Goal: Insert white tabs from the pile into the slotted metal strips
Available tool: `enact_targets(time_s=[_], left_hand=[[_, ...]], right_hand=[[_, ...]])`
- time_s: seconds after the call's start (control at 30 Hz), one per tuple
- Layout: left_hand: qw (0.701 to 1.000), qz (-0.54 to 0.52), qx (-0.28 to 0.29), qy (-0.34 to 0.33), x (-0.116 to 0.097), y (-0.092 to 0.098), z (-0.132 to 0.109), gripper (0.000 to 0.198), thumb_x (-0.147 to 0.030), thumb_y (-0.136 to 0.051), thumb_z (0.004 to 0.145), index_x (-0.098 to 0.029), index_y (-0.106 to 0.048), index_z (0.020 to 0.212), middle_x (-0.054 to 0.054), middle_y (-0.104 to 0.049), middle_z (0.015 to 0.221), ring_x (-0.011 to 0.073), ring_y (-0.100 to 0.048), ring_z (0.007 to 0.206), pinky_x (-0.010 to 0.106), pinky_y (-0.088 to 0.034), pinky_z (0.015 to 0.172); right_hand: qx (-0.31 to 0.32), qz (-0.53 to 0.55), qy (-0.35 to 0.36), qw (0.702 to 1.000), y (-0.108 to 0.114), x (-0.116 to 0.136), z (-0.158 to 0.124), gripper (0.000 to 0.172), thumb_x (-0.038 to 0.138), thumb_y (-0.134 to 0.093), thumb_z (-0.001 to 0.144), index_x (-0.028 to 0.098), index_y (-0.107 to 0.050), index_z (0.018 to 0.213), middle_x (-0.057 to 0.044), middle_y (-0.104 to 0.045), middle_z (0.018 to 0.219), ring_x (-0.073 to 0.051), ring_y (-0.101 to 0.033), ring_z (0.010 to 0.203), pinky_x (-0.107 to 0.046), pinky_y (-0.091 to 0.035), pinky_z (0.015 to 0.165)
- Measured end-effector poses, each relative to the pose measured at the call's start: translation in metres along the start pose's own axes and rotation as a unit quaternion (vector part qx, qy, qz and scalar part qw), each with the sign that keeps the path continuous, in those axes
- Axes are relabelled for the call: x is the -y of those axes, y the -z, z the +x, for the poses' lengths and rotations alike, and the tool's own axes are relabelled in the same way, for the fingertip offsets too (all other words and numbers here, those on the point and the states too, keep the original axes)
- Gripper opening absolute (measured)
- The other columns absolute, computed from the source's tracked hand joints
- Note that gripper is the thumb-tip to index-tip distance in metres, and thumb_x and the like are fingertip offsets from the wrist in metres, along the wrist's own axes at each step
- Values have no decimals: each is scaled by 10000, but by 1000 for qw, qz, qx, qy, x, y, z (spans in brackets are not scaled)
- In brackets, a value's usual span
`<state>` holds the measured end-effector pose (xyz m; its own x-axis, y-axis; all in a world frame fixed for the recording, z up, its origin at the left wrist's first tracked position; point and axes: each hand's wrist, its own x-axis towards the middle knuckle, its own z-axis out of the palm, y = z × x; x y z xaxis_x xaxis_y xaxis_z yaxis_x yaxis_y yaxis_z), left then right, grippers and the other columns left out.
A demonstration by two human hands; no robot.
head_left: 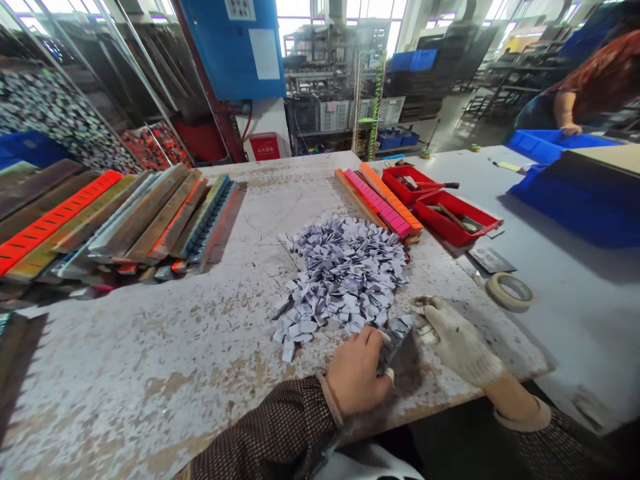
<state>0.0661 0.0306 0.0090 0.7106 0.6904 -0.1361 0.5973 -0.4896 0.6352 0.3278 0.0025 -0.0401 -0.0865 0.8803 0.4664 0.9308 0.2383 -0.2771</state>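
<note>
Near the front edge of the worktable (200, 347), my left hand (357, 373) is curled round a dark grey, blurred strip-like piece (400, 352); white coverings sit on its fingertips. To its right, my right hand (457, 340) wears a whitish work glove. Its thumb and fingers are drawn together close to the strip's far end, and whatever lies between them is too blurred to name. Just beyond both hands spreads a heap of small pale grey folded pieces (350, 273), some of them scattered toward the left hand.
Slotted coloured bars (110, 220) are stacked at the left. Pink and orange bars (383, 200) lie behind the heap, beside red trays (455, 217) with tools. A tape roll (510, 291) and blue bins (575, 200) are at the right. A co-worker (590, 93) bends over one bin.
</note>
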Motion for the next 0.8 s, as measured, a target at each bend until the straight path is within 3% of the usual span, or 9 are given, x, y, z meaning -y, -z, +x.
enact_targets(time_s=[0.2, 0.37, 0.5, 0.67, 0.8], left_hand=[[1000, 3, 7, 9, -2, 1, 0, 401, -319, -621, 831, -228, -520, 1209, 91, -596, 1328, 300, -612, 1143, 430, -533, 992], [1000, 2, 5, 8, -2, 1, 0, 415, -332, -627, 835, -220, -521, 1220, 99, -594, 1325, 298, -609, 1134, 427, -531, 989], [1000, -7, 12, 10, -2, 1, 0, 417, -331, -628, 834, -204, -532, 1218, 110, -598, 1324, 300, -607, 1128, 441, -535, 985], [1000, -9, 12, 10, -2, 2, 1, 402, -337, -622, 830, -208, -533, 1200, 109, -598, 1328, 309, -603, 1123, 454, -535, 985], [1000, -8, 20, 16, -3, 2, 1, 406, -324, -625, 810, -212, -529, 1188, 111, -594, 1324, 314, -608, 1116, 453, -543, 961]], right_hand=[[13, -64, 62, 996, 5, 0, 2, 319, 131, -497, 884, 154, -703, 1126, -188, -723, 1194, -363, -680, 1137, -514, -567, 1004], [46, -86, 108, 989, 17, 10, 15, 279, 179, -529, 912, 163, -724, 1111, -192, -725, 1201, -376, -691, 1096, -538, -558, 987], [74, -68, 145, 984, 26, 13, 28, 257, 170, -485, 934, 166, -706, 1064, -162, -729, 1184, -299, -691, 1115, -455, -568, 988], [113, -43, 135, 983, 27, 15, 33, 278, 160, -498, 938, 175, -687, 1142, -148, -680, 1316, -307, -633, 1235, -512, -534, 1049], [101, -53, 134, 984, 19, 13, 28, 292, 161, -493, 933, 162, -701, 1139, -155, -706, 1276, -290, -660, 1209, -477, -553, 1038]])
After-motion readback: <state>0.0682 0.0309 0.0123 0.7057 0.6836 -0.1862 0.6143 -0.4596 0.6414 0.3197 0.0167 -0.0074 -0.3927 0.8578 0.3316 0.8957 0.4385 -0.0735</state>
